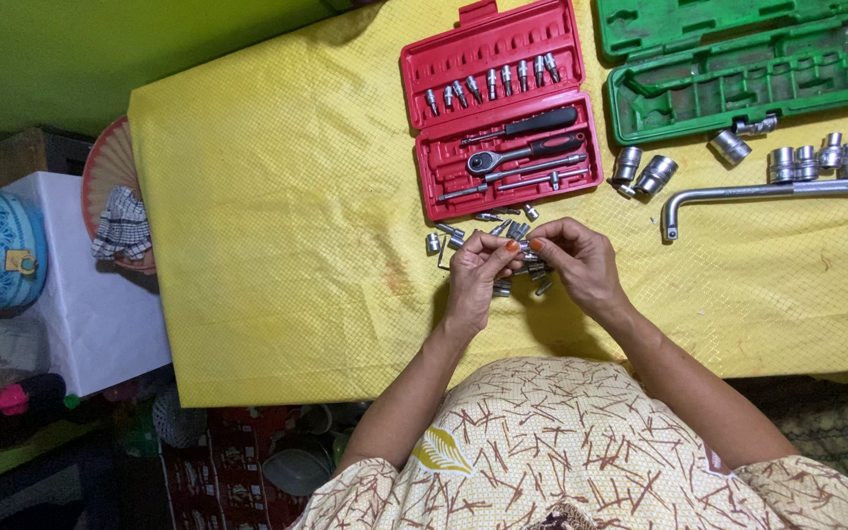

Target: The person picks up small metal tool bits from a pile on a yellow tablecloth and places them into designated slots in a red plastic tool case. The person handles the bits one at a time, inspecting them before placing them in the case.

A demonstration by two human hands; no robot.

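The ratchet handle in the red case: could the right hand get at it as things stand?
Probably yes. The red case lies open, the ratchet handle is uncovered, and the right hand sits just below it, though its fingers are pinching a small bit.

A red plastic tool case (503, 108) lay open at the upper middle of the frame, rectangular and hinged. A green tool case (748, 64), larger, lay open at the upper right. No labels, signs or screens showed.
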